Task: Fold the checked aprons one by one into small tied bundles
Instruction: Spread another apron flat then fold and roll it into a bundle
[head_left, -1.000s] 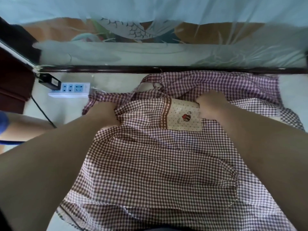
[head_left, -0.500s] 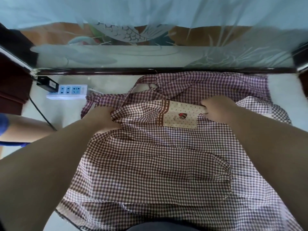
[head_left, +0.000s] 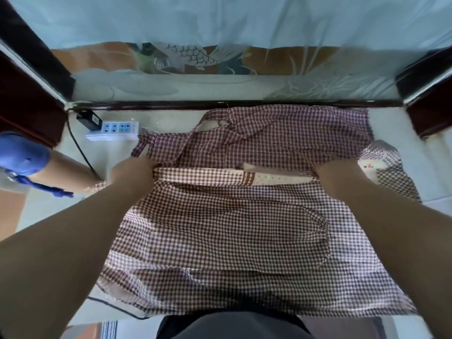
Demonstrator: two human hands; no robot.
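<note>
A brown-and-white checked apron (head_left: pixel 220 228) lies spread in front of me on a pale floor. Its far edge is folded over, with a cream dotted pocket patch (head_left: pixel 276 179) showing along the fold. My left hand (head_left: pixel 133 176) grips the folded edge at the left. My right hand (head_left: pixel 335 176) grips the same edge at the right. Behind it lies a second, darker checked apron (head_left: pixel 281 135) with its straps loose. Part of another apron with a cream patch (head_left: pixel 386 167) shows at the right.
A white power strip (head_left: pixel 113 130) with a black plug and cable lies at the back left. Another person's arm with a blue sleeve (head_left: pixel 23 155) reaches in from the left. A dark wooden frame (head_left: pixel 220 104) with frosted glass closes the back.
Both hands have moved apart and drawn the apron's far edge toward me, so the fold is flatter and the pocket patch is nearly hidden. The blue-sleeved arm has come further in.
</note>
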